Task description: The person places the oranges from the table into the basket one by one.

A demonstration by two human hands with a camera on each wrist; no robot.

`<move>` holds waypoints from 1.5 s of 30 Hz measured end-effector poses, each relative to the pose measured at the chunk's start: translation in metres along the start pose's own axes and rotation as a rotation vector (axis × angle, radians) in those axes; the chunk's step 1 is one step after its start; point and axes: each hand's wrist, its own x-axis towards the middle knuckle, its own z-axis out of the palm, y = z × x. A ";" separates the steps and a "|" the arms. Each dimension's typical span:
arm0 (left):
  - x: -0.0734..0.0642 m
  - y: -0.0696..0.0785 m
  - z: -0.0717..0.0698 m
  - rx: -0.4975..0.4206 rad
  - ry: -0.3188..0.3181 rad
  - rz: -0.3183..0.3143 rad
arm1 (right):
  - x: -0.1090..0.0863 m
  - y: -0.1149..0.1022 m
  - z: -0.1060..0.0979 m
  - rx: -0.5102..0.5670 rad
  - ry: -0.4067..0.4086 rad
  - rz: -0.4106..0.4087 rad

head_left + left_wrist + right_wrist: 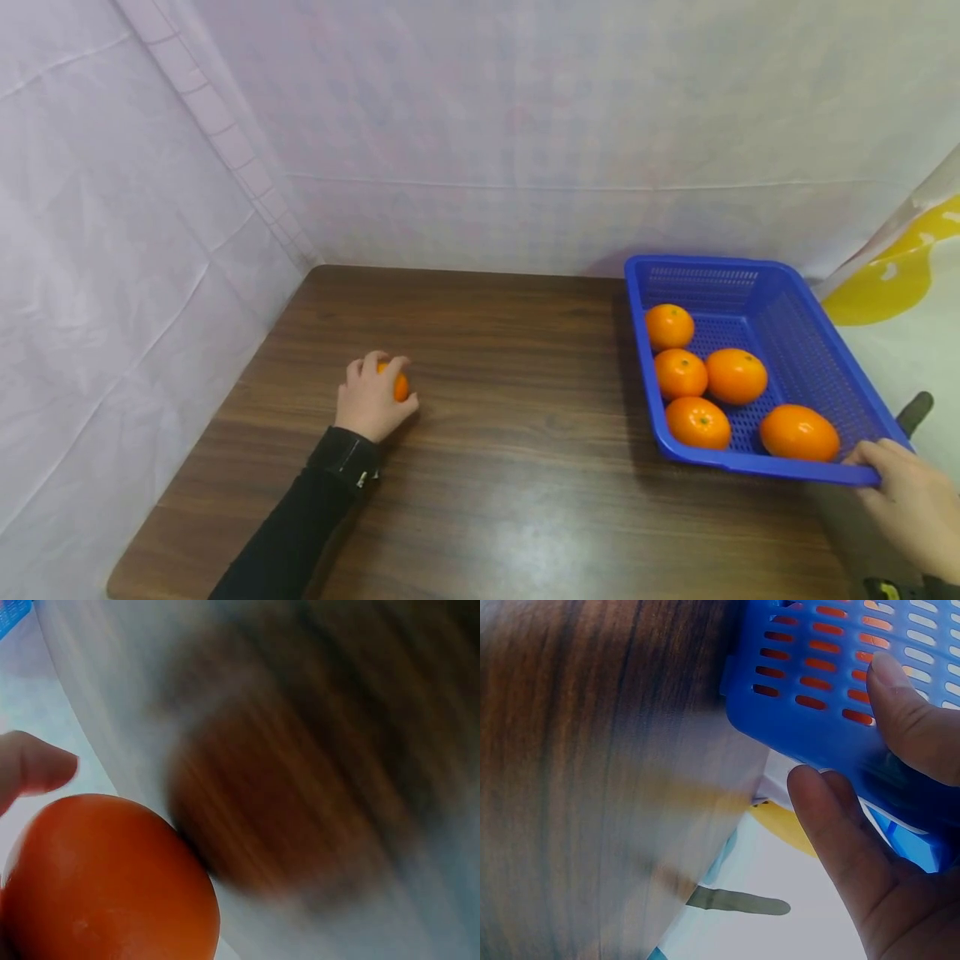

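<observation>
My left hand (369, 402) reaches over the left part of the table, its fingers curled round an orange (401, 386). In the left wrist view the same orange (112, 885) fills the lower left, with the thumb (37, 769) just off its skin; the other fingers are mostly hidden. At the far right my right hand (911, 492) grips the near right corner of a blue plastic basket (832, 358). The right wrist view shows its thumb (915, 720) on the slotted basket wall (810, 727) and the fingers under the bottom edge. Several oranges (737, 377) lie inside the basket.
The brown wooden table (487, 467) has the basket at its right side. White cloth walls (465, 125) stand behind and to the left. A yellow-patterned sheet (885, 287) hangs at the right, and a dark green strip (915, 412) sticks out past the basket.
</observation>
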 end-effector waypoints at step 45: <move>0.023 0.069 0.001 -0.050 -0.091 0.098 | -0.001 -0.002 0.002 0.013 0.018 0.012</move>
